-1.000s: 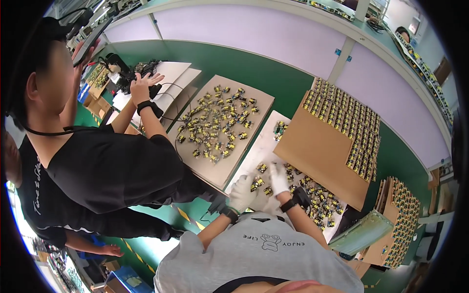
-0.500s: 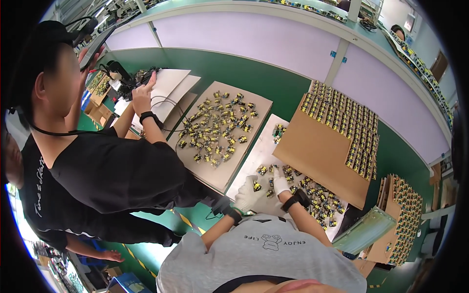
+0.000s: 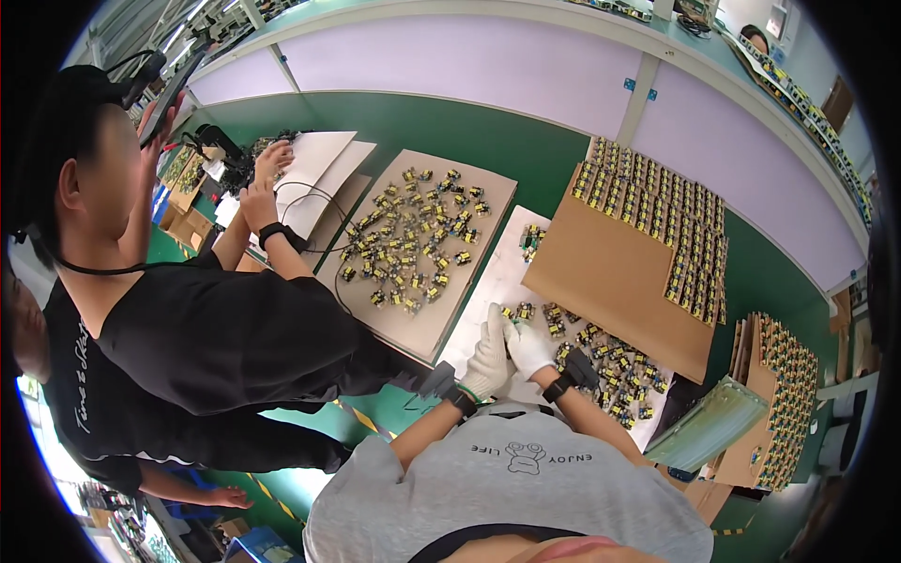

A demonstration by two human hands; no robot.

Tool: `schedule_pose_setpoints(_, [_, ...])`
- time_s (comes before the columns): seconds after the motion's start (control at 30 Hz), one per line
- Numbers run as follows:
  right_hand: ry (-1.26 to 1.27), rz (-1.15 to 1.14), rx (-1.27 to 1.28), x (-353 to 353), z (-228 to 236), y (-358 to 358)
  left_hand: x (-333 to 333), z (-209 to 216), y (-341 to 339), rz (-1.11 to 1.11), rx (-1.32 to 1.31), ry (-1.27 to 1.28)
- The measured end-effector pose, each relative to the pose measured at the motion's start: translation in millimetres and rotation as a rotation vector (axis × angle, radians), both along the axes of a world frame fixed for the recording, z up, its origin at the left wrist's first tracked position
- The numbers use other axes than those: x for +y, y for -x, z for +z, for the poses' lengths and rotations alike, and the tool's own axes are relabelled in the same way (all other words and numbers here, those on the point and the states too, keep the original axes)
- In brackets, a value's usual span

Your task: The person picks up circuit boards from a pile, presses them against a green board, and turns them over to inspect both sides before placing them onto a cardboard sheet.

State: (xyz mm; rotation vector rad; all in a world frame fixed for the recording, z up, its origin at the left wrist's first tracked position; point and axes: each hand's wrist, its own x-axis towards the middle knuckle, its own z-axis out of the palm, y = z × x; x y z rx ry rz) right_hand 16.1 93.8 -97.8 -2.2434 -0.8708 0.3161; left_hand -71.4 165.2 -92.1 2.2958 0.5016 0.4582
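Observation:
My left hand, in a white knit glove, and my right hand, also gloved, meet at the fingertips over the white work surface. The fingers of both are closed together; whatever lies between them is hidden. Just beyond the fingertips sit small circuit boards with yellow parts. More such boards lie in a loose heap by my right wrist. A brown cardboard sheet rests beyond my right hand, with boards in tight rows along its far and right sides.
Left of my hands, another cardboard sheet carries scattered boards. A person in black stands at the left, hands over white sheets and cables. A greenish panel leans at the right beside stacked cardboard with boards.
My left hand, which showed a circuit board in its fingers, has turned and moved up against my right hand. That board is now hidden. The other person's hands have come together.

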Motion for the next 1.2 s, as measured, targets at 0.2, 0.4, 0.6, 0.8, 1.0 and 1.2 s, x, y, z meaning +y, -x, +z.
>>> schedule_pose_setpoints(0.2, [-0.234,-0.218,0.879,-9,-10,-14,0,11,8,0.085,-0.002,0.296])
schedule_pose_setpoints(0.4, [0.191,0.026,0.084,-22,4,0,23,-2,16,0.098,0.318,0.134])
schedule_pose_setpoints(0.6, [0.059,-0.229,-0.153,-37,4,-3,22,-7,5,0.181,0.181,-0.134])
schedule_pose_setpoints(0.8, [-0.137,-0.341,-0.193,-86,21,-9,20,10,17,0.292,0.319,0.048])
schedule_pose_setpoints(1.0, [-0.034,-0.877,-0.33,-158,19,-77,4,-10,24,-0.12,0.288,-0.037])
schedule_pose_setpoints(1.2, [0.226,-1.11,0.046,-190,35,-195,-1,-25,-3,-0.224,0.122,-0.142])
